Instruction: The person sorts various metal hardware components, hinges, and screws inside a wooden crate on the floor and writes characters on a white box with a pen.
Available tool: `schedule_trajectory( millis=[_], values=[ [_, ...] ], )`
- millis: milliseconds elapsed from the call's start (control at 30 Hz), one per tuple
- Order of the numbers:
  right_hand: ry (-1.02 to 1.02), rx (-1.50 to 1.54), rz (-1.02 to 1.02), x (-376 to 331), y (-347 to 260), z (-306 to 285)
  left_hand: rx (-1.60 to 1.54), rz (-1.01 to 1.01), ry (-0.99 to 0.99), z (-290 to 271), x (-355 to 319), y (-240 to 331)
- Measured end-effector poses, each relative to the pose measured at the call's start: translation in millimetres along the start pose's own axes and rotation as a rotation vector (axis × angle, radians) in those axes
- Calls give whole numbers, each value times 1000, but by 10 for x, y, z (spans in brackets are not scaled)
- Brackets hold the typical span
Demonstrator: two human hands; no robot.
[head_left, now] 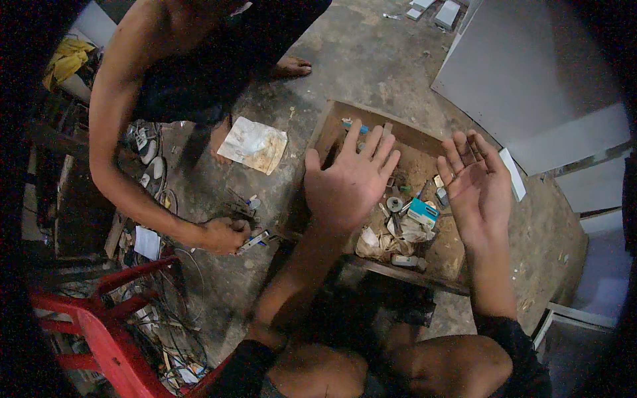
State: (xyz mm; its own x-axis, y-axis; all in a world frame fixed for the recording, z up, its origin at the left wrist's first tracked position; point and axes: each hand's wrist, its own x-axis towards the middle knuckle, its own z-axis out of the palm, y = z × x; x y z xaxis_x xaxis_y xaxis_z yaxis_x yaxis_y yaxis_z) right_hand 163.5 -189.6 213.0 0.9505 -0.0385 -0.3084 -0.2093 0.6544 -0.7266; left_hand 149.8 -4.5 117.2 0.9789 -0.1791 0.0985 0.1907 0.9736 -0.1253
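Observation:
My left hand point(350, 179) is raised over the left part of a shallow wooden box point(391, 264), back of the hand up and fingers spread. Above the box's right side is my right hand point(479, 189), palm showing and fingers loosely bent, holding nothing. Between and below them, in the box, lie a teal and white small carton point(423, 213), a crumpled pale bag or cloth point(373, 243), a grey round piece point(394, 204) and several small metal parts. A blue object point(355, 126) shows past my left fingertips. My left hand hides part of the box's contents.
At left, another person squats, their hand point(227, 236) on a small white and blue item point(253, 242) on the floor. Near them are a stained paper sheet point(253, 144), a red plastic chair point(106, 331) and tangled cables point(189, 282). Large white panels point(531, 86) stand at right.

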Motion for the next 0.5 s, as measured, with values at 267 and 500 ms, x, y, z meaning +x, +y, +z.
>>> schedule_trajectory(
  millis=[267,500],
  values=[
    [48,29,25,2,49,-33,-209,36,136,-21,-10,110],
    [113,10,59,61,49,-83,-200,59,186,-41,-29,107]
  ],
)
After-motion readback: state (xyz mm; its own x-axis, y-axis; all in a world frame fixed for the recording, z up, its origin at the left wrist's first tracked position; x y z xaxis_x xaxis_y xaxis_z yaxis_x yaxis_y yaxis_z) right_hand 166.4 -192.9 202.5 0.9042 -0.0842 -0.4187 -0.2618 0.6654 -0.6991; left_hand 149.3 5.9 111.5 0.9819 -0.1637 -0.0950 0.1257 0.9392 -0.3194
